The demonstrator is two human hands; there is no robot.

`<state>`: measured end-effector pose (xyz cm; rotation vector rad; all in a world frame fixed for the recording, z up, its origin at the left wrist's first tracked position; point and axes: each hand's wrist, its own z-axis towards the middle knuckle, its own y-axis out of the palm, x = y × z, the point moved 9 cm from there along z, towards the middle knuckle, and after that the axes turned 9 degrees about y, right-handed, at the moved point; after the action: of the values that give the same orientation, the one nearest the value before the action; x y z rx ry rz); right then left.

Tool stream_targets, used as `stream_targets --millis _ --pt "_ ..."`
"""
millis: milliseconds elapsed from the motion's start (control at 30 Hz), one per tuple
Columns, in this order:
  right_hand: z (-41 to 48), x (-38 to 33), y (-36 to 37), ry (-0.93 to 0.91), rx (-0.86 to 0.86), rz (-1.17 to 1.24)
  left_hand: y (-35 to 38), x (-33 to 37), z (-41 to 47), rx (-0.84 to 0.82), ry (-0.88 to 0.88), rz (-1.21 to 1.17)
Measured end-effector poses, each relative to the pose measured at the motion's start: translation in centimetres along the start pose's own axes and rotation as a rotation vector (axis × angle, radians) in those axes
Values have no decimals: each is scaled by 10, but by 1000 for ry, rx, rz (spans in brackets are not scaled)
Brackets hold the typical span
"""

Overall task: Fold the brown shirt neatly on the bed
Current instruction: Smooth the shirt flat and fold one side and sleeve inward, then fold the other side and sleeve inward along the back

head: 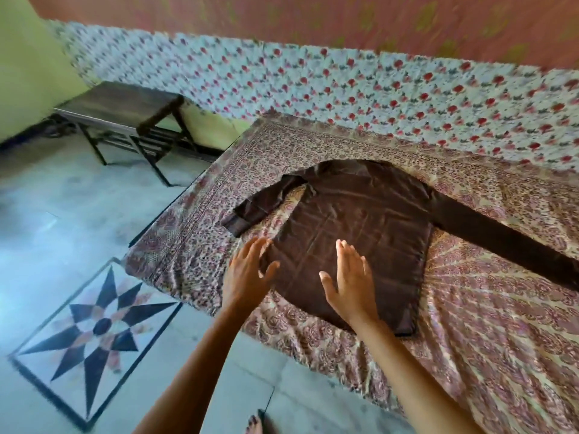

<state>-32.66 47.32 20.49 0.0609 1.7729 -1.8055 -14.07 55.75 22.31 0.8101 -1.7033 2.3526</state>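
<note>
Looks like the smoothing stage for the brown shirt (360,220), spread flat across the bed (470,339), with 1 sleeve crooked toward 9 o'clock and 1 stretched toward 4. Left hand (247,270) at its 8 o'clock edge, right hand (351,277) at 6, fingers straight and spread, gripping nothing; possibly hovering, given the blur. Next: pinch a side edge, fold inward.

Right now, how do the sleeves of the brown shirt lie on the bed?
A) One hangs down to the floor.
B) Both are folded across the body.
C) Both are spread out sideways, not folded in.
C: the brown shirt lies flat, its bent sleeve out to the left and its long straight sleeve out to the right, both on the bed cover.
</note>
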Motion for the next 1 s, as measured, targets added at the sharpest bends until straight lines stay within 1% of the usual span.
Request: stream_targets --millis 133,233,400,567,633,833,1000 --pt "25 -49 16 22 3 -10 -27 -49 24 -26 7 1" --pt "45 -67 28 71 -1 12 -32 -77 52 -75 39 22" --pt "89 -88 68 93 -33 8 -31 -120 106 -86 48 22" --pt "150 -106 121 134 -114 60 -13 -165 157 -130 70 74" --pt "178 -108 145 162 -155 81 -5 -185 181 -166 43 90" --pt "238 -107 201 184 -251 45 25 -236 246 -232 29 109" --pt "274 -98 255 204 -318 50 75 -289 267 -388 -57 128"
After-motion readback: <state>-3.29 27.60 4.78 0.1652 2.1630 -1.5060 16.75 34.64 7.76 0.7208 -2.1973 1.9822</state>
